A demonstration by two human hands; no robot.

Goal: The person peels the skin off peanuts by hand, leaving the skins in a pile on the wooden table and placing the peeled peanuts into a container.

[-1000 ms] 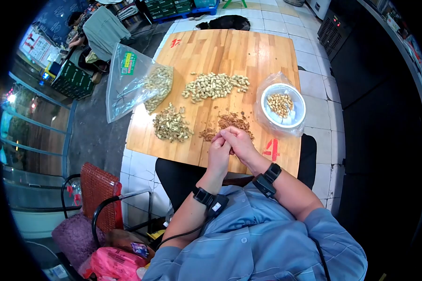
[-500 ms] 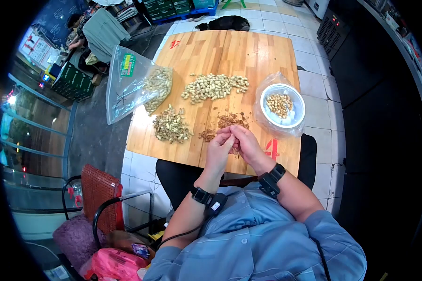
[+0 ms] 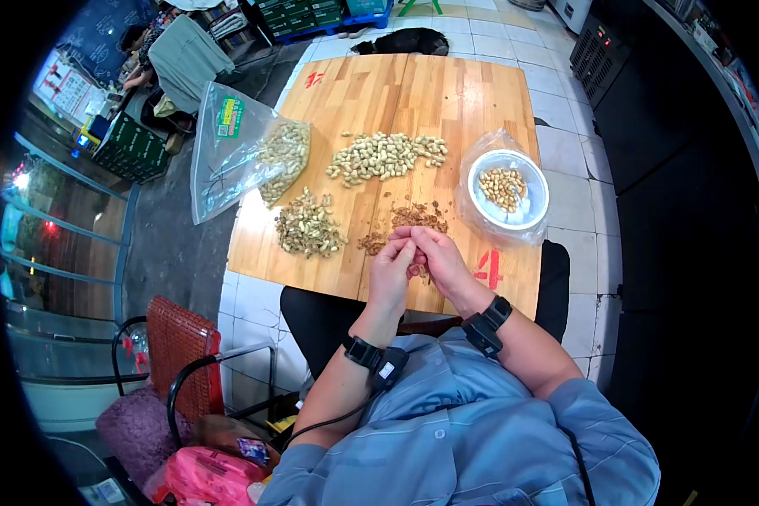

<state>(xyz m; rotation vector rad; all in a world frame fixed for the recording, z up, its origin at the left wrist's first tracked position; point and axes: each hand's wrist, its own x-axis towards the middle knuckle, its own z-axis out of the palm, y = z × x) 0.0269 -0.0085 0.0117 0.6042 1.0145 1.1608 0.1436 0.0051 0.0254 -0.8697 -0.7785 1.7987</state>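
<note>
My left hand [image 3: 390, 268] and my right hand [image 3: 444, 260] meet over the front of the wooden table, thumbs and fingertips pinched together. Whatever is between them is too small and hidden to make out. Just beyond and beneath the fingers lie reddish-brown peanut skins [image 3: 419, 216]. Unshelled peanuts [image 3: 384, 158] form a pile farther back. To the left is a heap of broken peanut shells [image 3: 309, 226]. A white bowl [image 3: 540, 205] on the right, with a clear plastic bag around it, contains shelled peanuts [image 3: 502, 189].
A clear plastic bag [image 3: 228, 173] partly filled with peanuts lies at the left edge of the table [image 3: 447, 93]. A red-brown chair [image 3: 181, 358] stands left of me. Beyond the table a dark animal [image 3: 409, 42] lies on the tiles. Another person [image 3: 139, 63] sits at the far left.
My fingers shift slightly against each other, still pinched together over the skins. The piles, bags and bowl stay where they were.
</note>
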